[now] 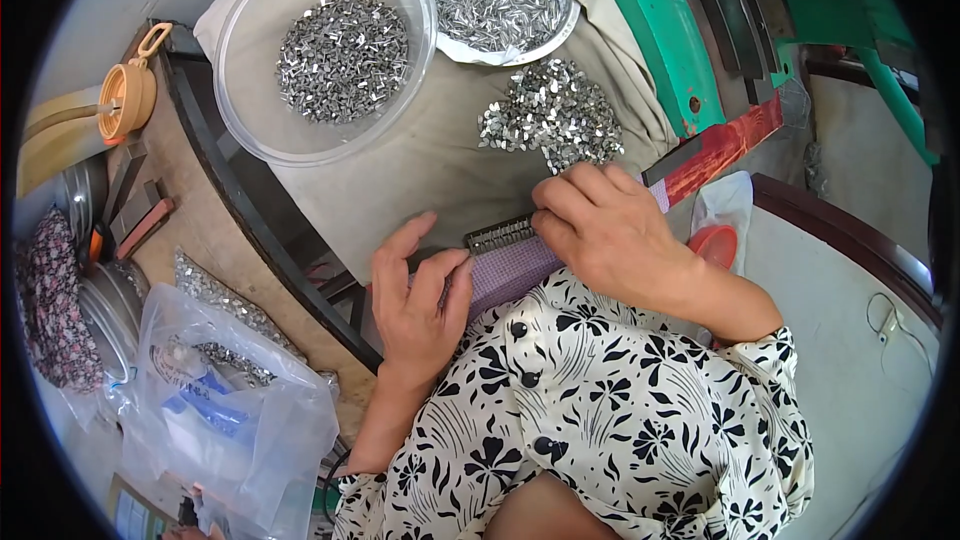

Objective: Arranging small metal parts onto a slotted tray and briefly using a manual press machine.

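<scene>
A narrow dark metal rack (500, 234) with a row of small bright pieces lies on a purple checked cloth (508, 273) in front of me. My left hand (420, 295) is at the rack's left end, thumb and one bent finger closed together against it and another finger raised apart. At the other end, my right hand (605, 230) has its fingers bent and pressed together over the rack. Whatever sits between the right fingertips is hidden. Beyond that hand is a loose heap of small flat metal pieces (555, 112) on a beige cloth (440, 150).
A clear plastic bowl (240, 120) of small dark metal pieces stands far left, beside a lined metal bowl (497, 0) of slender shiny ones. Plastic bags (235, 410) lie by the wooden bench (230, 250) at left. A green machine frame (650, 30) rises at far right.
</scene>
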Action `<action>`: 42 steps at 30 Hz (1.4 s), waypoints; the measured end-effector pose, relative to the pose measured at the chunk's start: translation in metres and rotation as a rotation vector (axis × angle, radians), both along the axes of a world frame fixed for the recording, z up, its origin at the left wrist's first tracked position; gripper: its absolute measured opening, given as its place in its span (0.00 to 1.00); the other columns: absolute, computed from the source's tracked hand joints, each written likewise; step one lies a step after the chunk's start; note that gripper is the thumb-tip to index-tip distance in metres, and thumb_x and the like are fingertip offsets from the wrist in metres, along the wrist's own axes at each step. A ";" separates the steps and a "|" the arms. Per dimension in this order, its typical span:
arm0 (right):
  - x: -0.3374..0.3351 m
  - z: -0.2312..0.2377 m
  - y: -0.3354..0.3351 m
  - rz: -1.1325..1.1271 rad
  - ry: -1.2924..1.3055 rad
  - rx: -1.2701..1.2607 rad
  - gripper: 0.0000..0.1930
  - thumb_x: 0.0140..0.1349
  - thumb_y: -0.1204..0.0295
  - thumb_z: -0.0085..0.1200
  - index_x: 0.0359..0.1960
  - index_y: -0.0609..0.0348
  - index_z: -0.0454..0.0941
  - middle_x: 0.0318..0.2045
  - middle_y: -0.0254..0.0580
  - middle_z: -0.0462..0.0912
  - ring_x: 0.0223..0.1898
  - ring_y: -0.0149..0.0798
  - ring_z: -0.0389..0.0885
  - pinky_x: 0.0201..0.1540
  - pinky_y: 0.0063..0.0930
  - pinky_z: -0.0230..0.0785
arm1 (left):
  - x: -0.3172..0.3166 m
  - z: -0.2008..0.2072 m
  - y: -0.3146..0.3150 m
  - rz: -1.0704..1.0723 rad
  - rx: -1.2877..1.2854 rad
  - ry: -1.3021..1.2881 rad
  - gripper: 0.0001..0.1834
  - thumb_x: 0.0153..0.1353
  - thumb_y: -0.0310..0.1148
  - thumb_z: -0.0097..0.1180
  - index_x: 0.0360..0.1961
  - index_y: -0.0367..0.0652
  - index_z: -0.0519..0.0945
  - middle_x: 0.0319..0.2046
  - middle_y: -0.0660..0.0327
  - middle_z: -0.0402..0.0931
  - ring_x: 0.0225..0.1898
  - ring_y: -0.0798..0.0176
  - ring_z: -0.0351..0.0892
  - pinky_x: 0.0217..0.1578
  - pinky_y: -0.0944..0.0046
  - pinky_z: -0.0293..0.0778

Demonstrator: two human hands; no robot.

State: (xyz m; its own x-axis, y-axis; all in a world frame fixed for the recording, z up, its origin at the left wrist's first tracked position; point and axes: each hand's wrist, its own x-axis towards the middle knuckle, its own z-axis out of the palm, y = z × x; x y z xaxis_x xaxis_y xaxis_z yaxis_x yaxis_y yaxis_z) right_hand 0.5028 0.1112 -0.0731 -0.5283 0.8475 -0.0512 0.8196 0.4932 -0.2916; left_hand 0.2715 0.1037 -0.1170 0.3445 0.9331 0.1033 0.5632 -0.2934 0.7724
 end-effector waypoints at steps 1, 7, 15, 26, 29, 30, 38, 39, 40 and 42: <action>-0.002 0.001 -0.001 0.002 -0.034 -0.014 0.09 0.51 0.70 0.56 0.32 0.58 0.82 0.42 0.32 0.76 0.43 0.36 0.73 0.43 0.31 0.64 | 0.000 0.000 0.000 0.000 0.023 -0.010 0.13 0.49 0.23 0.69 0.37 0.44 0.82 0.54 0.52 0.76 0.47 0.50 0.77 0.43 0.57 0.73; -0.008 -0.002 0.001 0.004 -0.075 -0.025 0.08 0.57 0.70 0.55 0.35 0.60 0.82 0.44 0.34 0.76 0.44 0.37 0.72 0.45 0.31 0.64 | 0.001 0.000 0.000 0.012 0.032 -0.001 0.12 0.49 0.23 0.69 0.37 0.43 0.82 0.54 0.51 0.76 0.47 0.50 0.77 0.43 0.56 0.73; 0.010 0.001 0.020 -0.026 0.177 -0.122 0.11 0.46 0.75 0.65 0.31 0.55 0.77 0.41 0.36 0.76 0.43 0.41 0.73 0.44 0.34 0.64 | 0.003 -0.002 0.001 -0.018 -0.007 -0.043 0.12 0.49 0.22 0.68 0.36 0.41 0.83 0.53 0.51 0.75 0.47 0.49 0.77 0.44 0.56 0.74; 0.013 0.005 0.011 0.018 0.132 0.007 0.06 0.49 0.70 0.56 0.26 0.57 0.81 0.39 0.32 0.77 0.44 0.37 0.73 0.46 0.33 0.65 | 0.012 -0.003 0.003 -0.079 0.041 -0.030 0.11 0.49 0.23 0.68 0.36 0.41 0.83 0.54 0.52 0.75 0.47 0.49 0.77 0.43 0.56 0.73; 0.007 0.002 0.008 0.023 0.114 0.036 0.04 0.49 0.71 0.56 0.23 0.57 0.80 0.36 0.32 0.75 0.43 0.37 0.72 0.47 0.33 0.65 | 0.013 -0.002 0.003 -0.089 0.051 -0.026 0.11 0.49 0.23 0.68 0.36 0.41 0.83 0.54 0.53 0.75 0.47 0.49 0.77 0.43 0.56 0.73; 0.004 0.003 0.008 0.012 0.091 0.046 0.04 0.49 0.72 0.57 0.22 0.58 0.80 0.35 0.33 0.74 0.43 0.37 0.72 0.47 0.33 0.64 | 0.012 -0.002 0.004 -0.095 0.032 -0.011 0.11 0.49 0.23 0.68 0.36 0.41 0.83 0.54 0.53 0.75 0.47 0.49 0.77 0.43 0.56 0.73; -0.005 0.013 0.019 0.070 -0.072 -0.087 0.05 0.50 0.72 0.56 0.24 0.60 0.79 0.38 0.35 0.74 0.45 0.38 0.71 0.49 0.33 0.64 | 0.012 -0.004 0.002 -0.089 0.067 -0.030 0.12 0.49 0.23 0.68 0.36 0.42 0.83 0.54 0.52 0.75 0.47 0.49 0.76 0.44 0.56 0.73; -0.003 0.012 0.021 0.070 -0.054 -0.098 0.04 0.50 0.72 0.56 0.24 0.60 0.78 0.38 0.35 0.75 0.44 0.38 0.71 0.49 0.32 0.64 | 0.011 -0.004 0.002 -0.088 0.053 -0.026 0.12 0.49 0.23 0.68 0.36 0.42 0.83 0.54 0.52 0.75 0.47 0.49 0.76 0.44 0.56 0.73; -0.002 0.011 0.021 0.078 -0.062 -0.122 0.04 0.50 0.72 0.56 0.24 0.60 0.78 0.38 0.35 0.75 0.44 0.38 0.71 0.49 0.32 0.64 | 0.011 -0.004 0.002 -0.086 0.068 -0.034 0.12 0.49 0.23 0.68 0.36 0.42 0.83 0.54 0.52 0.75 0.47 0.49 0.76 0.44 0.56 0.73; 0.000 0.009 0.022 0.083 -0.047 -0.113 0.05 0.48 0.71 0.58 0.25 0.59 0.79 0.37 0.34 0.75 0.45 0.38 0.72 0.50 0.33 0.64 | 0.011 -0.004 0.002 -0.087 0.040 -0.028 0.12 0.49 0.23 0.68 0.36 0.42 0.83 0.54 0.52 0.75 0.47 0.48 0.76 0.45 0.55 0.73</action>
State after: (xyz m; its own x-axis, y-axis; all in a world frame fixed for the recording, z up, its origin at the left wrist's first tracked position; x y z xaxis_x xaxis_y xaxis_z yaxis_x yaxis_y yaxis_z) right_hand 0.5031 0.1334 -0.0644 -0.5913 0.7884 -0.1700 0.7913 0.5263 -0.3113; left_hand 0.2826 0.1055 -0.1205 0.4203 0.8947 0.1509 0.5128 -0.3715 0.7740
